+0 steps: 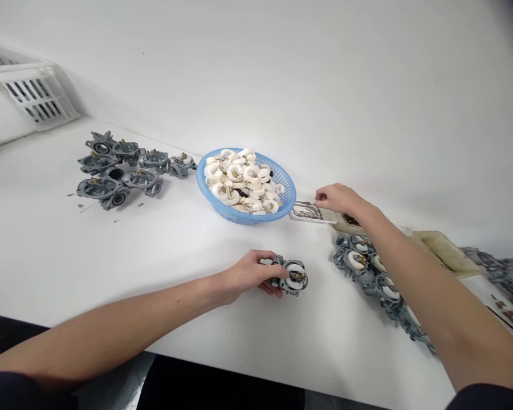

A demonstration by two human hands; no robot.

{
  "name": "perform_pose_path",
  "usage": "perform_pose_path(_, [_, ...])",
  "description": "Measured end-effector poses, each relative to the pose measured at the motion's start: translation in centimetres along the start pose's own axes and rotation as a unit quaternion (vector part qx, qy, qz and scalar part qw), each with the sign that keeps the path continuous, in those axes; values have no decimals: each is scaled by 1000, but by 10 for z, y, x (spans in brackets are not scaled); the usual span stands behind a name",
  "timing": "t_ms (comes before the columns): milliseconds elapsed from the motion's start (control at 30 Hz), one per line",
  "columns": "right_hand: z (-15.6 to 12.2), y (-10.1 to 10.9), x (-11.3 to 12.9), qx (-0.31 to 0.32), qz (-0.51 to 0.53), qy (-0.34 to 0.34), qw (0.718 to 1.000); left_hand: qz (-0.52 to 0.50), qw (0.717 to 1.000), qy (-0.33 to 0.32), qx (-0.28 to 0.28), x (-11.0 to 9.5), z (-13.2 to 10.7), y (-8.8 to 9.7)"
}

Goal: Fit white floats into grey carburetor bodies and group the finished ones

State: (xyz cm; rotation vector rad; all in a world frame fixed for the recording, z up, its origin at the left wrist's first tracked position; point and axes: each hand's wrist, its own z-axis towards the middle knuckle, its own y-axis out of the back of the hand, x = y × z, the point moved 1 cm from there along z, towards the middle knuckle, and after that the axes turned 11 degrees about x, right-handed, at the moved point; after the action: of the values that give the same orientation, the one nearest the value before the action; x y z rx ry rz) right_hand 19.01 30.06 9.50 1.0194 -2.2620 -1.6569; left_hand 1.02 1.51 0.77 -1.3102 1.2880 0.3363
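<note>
The blue basket (287, 191) stands on the tabletop (175, 245) and is filled with white rings (235, 172). Nearer to the person than this basket, and a little to its right, is the grey metal body (288, 286), with one white float (297, 267) on top. The left hand (250, 273) grips this body from its left side. Just right of the basket, the right hand (338, 197) is above a small tray (314, 221) of thin dark pins (306, 209); its fingertips are pressed together, but I cannot tell whether they pinch something. Other metal bodies (141, 179) lie left of the basket.
</note>
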Motion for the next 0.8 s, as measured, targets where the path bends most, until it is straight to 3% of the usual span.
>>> perform_pose_path(133, [-57, -12, 15, -85, 115, 50, 988, 24, 999, -27, -12, 2, 0, -4])
perform_pose_path(267, [-119, -43, 45, -181, 418, 156, 876, 47, 996, -77, -11, 6, -2, -10])
perform_pose_path(400, [-160, -70, 78, -178, 521, 222, 805, 47, 995, -91, -9, 10, -2, -11])
perform_pose_path(633, [-163, -101, 108, -116, 659, 244, 701, 125, 987, -94, -21, 8, -1, -10])
perform_pose_path(800, [-160, -117, 111, -101, 675, 242, 690, 196, 975, -92, -55, 6, -2, -9])
